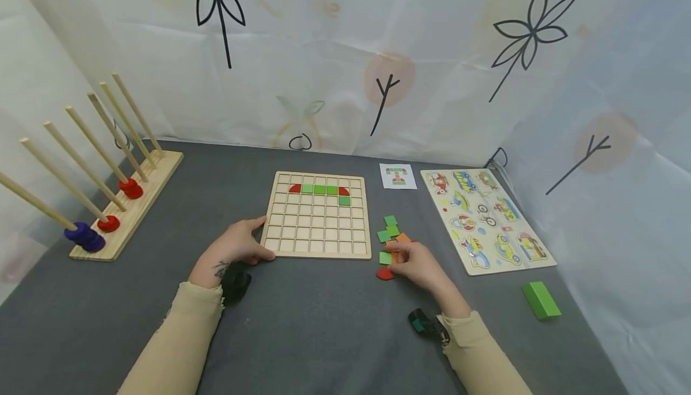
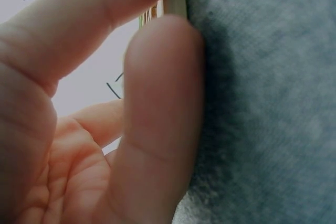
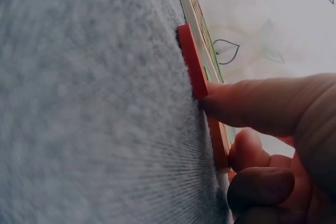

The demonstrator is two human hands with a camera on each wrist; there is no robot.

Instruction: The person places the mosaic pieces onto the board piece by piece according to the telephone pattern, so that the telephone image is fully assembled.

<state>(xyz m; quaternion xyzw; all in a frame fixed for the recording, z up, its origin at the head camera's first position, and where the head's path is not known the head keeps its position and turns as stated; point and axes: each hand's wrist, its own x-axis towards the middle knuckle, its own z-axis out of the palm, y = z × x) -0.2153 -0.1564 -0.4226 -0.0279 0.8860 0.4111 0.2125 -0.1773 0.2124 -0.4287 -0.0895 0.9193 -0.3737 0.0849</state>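
A square wooden grid board (image 1: 317, 222) lies on the cloth. Near its top sits a row of green tiles (image 1: 320, 189) with a red rounded piece (image 1: 294, 189) at each end. One more green tile (image 1: 344, 201) lies under the right end. My left hand (image 1: 237, 244) rests at the board's lower left corner, index finger by the left edge and thumb by the front. My right hand (image 1: 417, 265) is over a loose pile, bent fingers and thumb around an orange piece (image 3: 219, 145); I cannot tell whether they pinch it. A red piece (image 3: 193, 61) touches the thumb tip.
Loose green tiles (image 1: 390, 220) lie right of the board. A pattern card (image 1: 397, 176) is behind them. At right are a picture puzzle board (image 1: 456, 221) and a green block (image 1: 541, 300). A peg stand (image 1: 159, 170) with red and purple rings stands at left.
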